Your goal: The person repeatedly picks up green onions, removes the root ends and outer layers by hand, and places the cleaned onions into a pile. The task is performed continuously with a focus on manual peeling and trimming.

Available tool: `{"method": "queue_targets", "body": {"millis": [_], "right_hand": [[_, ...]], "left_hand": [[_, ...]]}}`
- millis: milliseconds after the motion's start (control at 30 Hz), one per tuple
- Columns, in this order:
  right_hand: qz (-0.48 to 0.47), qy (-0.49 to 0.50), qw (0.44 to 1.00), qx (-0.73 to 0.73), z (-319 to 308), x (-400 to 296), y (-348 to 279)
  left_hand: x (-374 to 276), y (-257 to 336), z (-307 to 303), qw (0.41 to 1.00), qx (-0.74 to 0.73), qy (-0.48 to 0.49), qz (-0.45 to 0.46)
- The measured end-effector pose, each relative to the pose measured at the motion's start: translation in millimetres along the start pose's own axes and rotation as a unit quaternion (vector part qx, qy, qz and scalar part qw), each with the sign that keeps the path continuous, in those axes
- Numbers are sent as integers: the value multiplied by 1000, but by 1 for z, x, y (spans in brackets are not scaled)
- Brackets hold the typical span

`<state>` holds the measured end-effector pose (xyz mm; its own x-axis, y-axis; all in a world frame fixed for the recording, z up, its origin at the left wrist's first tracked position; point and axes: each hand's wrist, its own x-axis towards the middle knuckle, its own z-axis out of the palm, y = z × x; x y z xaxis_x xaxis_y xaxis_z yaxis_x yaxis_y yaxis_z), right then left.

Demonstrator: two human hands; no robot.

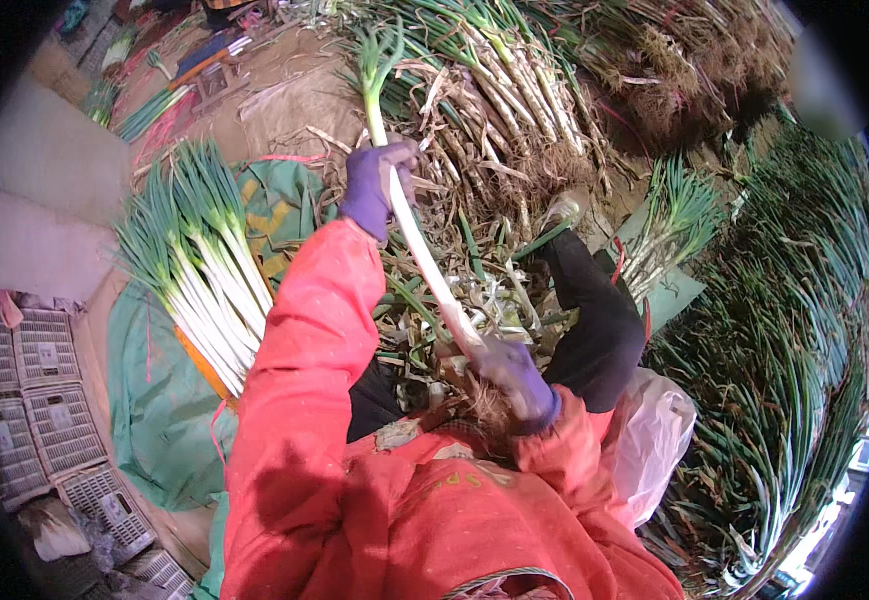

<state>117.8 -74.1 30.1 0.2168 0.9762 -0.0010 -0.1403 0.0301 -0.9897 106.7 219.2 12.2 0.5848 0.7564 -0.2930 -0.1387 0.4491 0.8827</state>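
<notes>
My left hand (379, 182), in a purple fingerless glove, grips a long green onion (421, 251) high on its pale stalk, just below the green leaves. My right hand (513, 379), gloved alike and slightly blurred, is closed at the root end of the same stalk, near my lap. Brown roots hang beside its fingers. Below the stalk lies a heap of peeled skins and leaf scraps (490, 300) between my legs. To the left, a row of clean white-stemmed green onions (213, 262) lies on an orange-edged support over a green cloth (156, 427).
Unpeeled green onions with roots (509, 97) lie ahead. A large leafy pile (764, 337) fills the right side, with a small bunch (667, 225) nearer me. Plastic crates (59, 427) stand at lower left. A clear plastic bag (656, 435) is beside my right leg.
</notes>
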Motion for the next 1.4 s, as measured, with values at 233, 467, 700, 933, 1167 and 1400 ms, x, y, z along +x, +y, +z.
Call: {"method": "queue_targets", "body": {"millis": [233, 467, 700, 933, 1167, 1400], "right_hand": [[-55, -65, 960, -267, -18, -114, -40], [330, 187, 924, 42, -19, -162, -36], [292, 189, 920, -177, -27, -56, 29], [252, 23, 855, -452, -42, -52, 116], [368, -78, 766, -521, -10, 1, 103], [382, -32, 819, -426, -23, -13, 97]], "left_hand": [[39, -15, -36, 1000, -24, 11, -6], [43, 5, -61, 998, 38, 45, 30], [17, 131, -142, 967, 143, 77, 194], [0, 193, -382, 836, 411, 183, 314], [-27, 32, -487, 794, 497, 330, -115], [-62, -71, -458, 675, 627, 384, -63]]}}
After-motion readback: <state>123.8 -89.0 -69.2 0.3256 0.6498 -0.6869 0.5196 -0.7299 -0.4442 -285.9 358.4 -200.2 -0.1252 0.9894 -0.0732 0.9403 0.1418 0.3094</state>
